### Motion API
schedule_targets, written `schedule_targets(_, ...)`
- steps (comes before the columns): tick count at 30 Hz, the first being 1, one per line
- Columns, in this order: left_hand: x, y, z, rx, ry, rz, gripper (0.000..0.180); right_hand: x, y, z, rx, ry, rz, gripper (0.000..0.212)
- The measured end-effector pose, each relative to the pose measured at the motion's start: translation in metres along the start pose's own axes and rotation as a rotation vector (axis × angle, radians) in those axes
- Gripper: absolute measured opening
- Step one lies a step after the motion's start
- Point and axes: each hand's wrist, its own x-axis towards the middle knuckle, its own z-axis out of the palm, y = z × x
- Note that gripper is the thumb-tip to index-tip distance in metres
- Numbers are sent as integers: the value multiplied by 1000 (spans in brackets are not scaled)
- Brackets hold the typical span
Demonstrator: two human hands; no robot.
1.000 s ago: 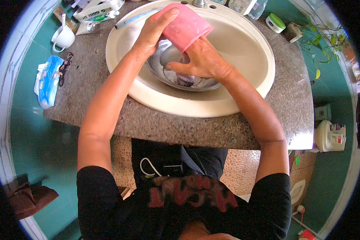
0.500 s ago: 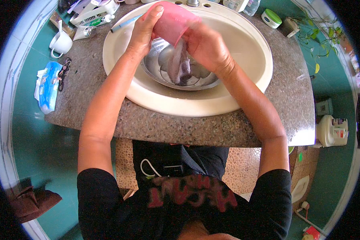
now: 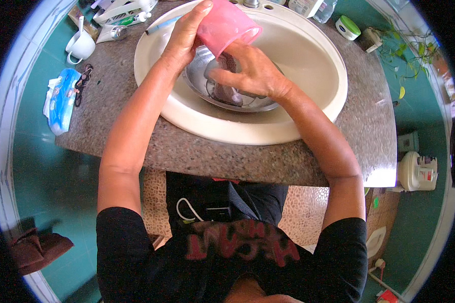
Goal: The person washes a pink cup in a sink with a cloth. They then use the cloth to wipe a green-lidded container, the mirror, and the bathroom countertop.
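Note:
My left hand (image 3: 185, 31) grips a pink plastic cup (image 3: 222, 25), thumb on top, and holds it tilted over the sink with its mouth toward the right. At the cup's rim is my right hand (image 3: 258, 73), its thumb stretched out to the left and its fingertips by or inside the mouth, partly hidden. Beneath both hands a shiny metal bowl (image 3: 196, 76) rests in the cream oval sink (image 3: 207, 129). A dark greyish-brown shape (image 3: 226, 93) shows in the bowl; whether it is cloth or a reflection I cannot tell.
Around the sink runs a speckled stone counter (image 3: 237, 161). On its left are a white mug (image 3: 81, 46), a blue wipes pack (image 3: 63, 103) and several tubes. A green-lidded jar (image 3: 348, 28) and clear bottle (image 3: 324, 11) stand at the back right, near a trailing plant (image 3: 414, 55).
The cup has turned so its mouth shows more. My right hand has shifted slightly down, and its thumb has spread away from the fingers. The view has moved a little.

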Motion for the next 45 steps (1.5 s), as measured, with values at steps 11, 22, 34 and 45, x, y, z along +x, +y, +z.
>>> schedule_targets(11,11,4,-20,755,-27,-114,70,7,3,-1,589,336,173,43)
schedule_targets(22,-8,5,3,105,-200,-62,61,7,-9,-8,1396,269,146,73)
schedule_targets(34,-10,6,14,202,-74,-69,53,-1,10,11,-434,261,-226,83)
schedule_targets(45,5,-6,-24,40,-24,-45,55,11,-2,-26,1905,248,370,93)
